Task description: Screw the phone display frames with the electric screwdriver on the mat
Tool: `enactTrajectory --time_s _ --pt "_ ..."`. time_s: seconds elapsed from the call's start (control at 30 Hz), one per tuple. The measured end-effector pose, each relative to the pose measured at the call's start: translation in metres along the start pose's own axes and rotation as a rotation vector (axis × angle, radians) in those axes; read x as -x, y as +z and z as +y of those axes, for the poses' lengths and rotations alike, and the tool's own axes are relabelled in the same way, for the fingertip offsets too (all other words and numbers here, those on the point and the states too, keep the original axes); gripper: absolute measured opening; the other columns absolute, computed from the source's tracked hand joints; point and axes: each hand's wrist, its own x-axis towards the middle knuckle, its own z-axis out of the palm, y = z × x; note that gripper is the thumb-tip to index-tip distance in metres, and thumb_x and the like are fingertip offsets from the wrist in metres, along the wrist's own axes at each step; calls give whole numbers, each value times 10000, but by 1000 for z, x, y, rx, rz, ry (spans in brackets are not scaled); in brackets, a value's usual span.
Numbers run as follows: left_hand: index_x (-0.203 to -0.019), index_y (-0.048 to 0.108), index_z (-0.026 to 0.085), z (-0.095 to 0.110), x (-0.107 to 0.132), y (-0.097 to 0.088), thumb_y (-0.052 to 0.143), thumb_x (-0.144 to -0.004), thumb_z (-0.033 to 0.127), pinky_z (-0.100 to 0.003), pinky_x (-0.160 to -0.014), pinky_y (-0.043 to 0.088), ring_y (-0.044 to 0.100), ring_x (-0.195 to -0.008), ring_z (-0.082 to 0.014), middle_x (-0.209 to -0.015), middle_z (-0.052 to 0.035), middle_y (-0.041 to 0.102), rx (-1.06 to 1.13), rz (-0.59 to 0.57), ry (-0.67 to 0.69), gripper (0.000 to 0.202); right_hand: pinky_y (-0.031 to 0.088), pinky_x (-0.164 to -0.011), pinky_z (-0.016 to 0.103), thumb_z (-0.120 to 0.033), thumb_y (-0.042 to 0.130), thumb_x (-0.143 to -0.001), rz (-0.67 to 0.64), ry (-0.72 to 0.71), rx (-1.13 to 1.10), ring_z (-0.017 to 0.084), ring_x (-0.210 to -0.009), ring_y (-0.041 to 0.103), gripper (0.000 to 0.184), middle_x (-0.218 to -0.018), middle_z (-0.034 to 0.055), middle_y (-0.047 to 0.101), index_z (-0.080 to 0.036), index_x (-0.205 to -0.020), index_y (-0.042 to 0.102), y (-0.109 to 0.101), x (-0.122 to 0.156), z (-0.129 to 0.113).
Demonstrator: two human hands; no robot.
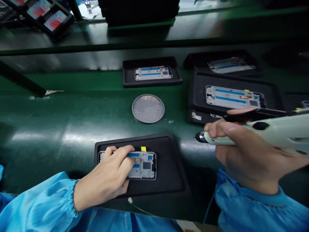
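Observation:
My left hand (106, 175) is closed around the left half of a phone frame (147, 166), fingers over its far edge and thumb at the near edge. The frame has blue strips, an orange flex cable and a yellow tab, and lies on a black foam tray (169, 174) in front of me. My right hand (246, 154) grips a white electric screwdriver (272, 130), its dark bit pointing left, above the table and right of the tray. Between the trays sits a round perforated screw dish (148, 109), with small screws gathered at its far side.
Behind the dish, another black tray (127, 75) carries a phone frame (153, 73). Stacked trays (196, 93) with more phone frames stand at the right. A few tiny screws (170, 121) lie loose beside the dish. A raised green shelf (87, 35) runs along the back.

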Motion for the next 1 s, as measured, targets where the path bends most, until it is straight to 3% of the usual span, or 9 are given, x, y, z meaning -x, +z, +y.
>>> enactTrajectory --time_s 0.1,0.23,0.37,0.5,0.6,0.67,0.8,0.9,1.0 --pt "-1021 456 114 -4 4 1 593 -761 85 -469 -769 532 522 -1050 -341 -1315 -247 461 -18 1 -25 295 485 -479 349 -123 762 -520 20 1 -75 124 -458 528 274 -605 -70 576 -218 -710 588 1 -1 3" --pt "-1012 477 98 -9 3 5 619 -746 86 -484 -769 562 545 -1043 -356 -1245 -242 499 18 70 7 302 535 -543 394 -156 789 -609 -18 -165 -90 161 -491 591 213 -608 -26 638 -186 -694 596 0 -5 15" --pt "-917 497 100 -11 0 12 587 -742 63 -512 -794 574 579 -1058 -373 -1204 -263 547 14 257 97 200 556 -698 452 -235 812 -635 -16 -273 -85 198 -702 638 423 -853 8 669 -232 -1013 623 -9 -2 18" --pt "-821 499 130 -7 1 18 579 -783 79 -548 -900 575 614 -1120 -367 -1219 -262 595 -27 448 165 102 498 -864 455 -318 775 -660 44 -648 248 230 -905 620 522 -1014 39 617 -270 -1159 629 -14 25 2" --pt "-793 505 147 -4 4 15 569 -806 95 -518 -951 577 628 -1158 -338 -1201 -244 635 -58 505 197 84 558 -820 408 -326 661 -804 -692 -389 382 248 -960 668 480 -1076 86 675 -225 -1266 580 -6 51 -11" --pt "-792 513 152 -3 5 11 556 -797 94 -500 -961 580 623 -1186 -332 -1195 -246 647 -75 526 213 73 578 -730 314 -337 644 -859 -966 -214 325 193 -838 699 402 -1011 58 721 -242 -1246 589 3 61 -16" --pt "-780 521 146 -7 9 7 597 -748 114 -552 -937 580 604 -1211 -386 -1238 -301 617 -91 564 193 89 548 -605 222 -326 702 -843 -948 -75 253 134 -640 679 196 -825 4 747 -255 -1026 686 16 66 -16" --pt "-765 529 146 -12 15 10 674 -741 216 -637 -957 535 583 -1223 -424 -1269 -332 587 -130 587 110 163 528 -538 214 -362 720 -819 -908 55 163 134 -590 659 225 -772 14 736 -230 -1000 699 18 65 -12" --pt "-766 527 161 -16 21 14 752 -736 328 -615 -988 523 565 -1255 -402 -1301 -314 575 -144 594 87 282 496 -489 209 -431 751 -778 -920 131 70 121 -525 602 307 -700 9 703 -214 -990 703 20 65 -10"
